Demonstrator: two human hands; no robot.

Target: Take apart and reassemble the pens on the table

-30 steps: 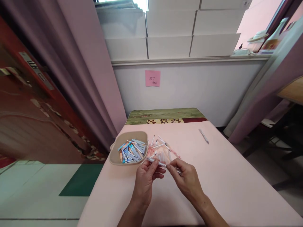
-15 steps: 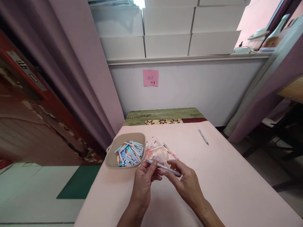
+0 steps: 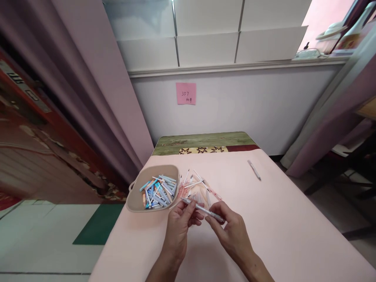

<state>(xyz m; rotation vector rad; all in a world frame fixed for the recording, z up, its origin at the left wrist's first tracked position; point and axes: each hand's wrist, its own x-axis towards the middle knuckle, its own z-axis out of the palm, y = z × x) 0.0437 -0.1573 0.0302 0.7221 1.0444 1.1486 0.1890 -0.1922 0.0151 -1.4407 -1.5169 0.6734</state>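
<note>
Between my two hands a slim clear pen (image 3: 203, 209) is held at a slant over the pink-covered table. My left hand (image 3: 181, 219) pinches its upper left end between thumb and fingers. The lower right end sits in the grip of my right hand (image 3: 230, 223). Just beyond the pen lies a loose heap of pen parts: thin white refills (image 3: 190, 184) with dark tips and clear barrels (image 3: 202, 194), partly hidden by my hands. To the left stands a beige basket (image 3: 133, 199) with many blue, grey and orange pen pieces (image 3: 160, 192) in it.
A single finished-looking pen (image 3: 254, 170) lies by itself on the right of the table (image 3: 264, 219). Behind the table's patterned far edge (image 3: 202, 143) is a white wall with a pink note (image 3: 186, 93). A purple curtain (image 3: 96, 78) hangs at the left.
The view has tilted and shifted slightly. Both hands keep hold of the same pen, and my right hand has turned a little around its end.
</note>
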